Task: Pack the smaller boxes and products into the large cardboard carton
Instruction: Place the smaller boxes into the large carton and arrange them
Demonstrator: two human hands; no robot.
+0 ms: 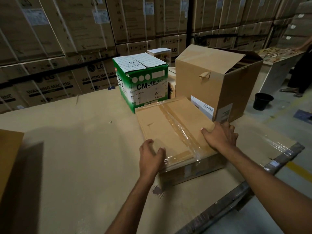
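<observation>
Head view: both hands on the flat taped box [175, 132], centre-right of frame, resting on the counter [76, 149]. Left hand [151, 157] cups its near left corner, right hand [221, 135] lies spread over its right edge; fingers open, neither closed around it. Looks like the pickup step. The open carton [217, 85] stands just behind, upper right. Next move: lift clear, carry over the rim, lower in flat. The green tape box [143, 81] sits beside it.
</observation>
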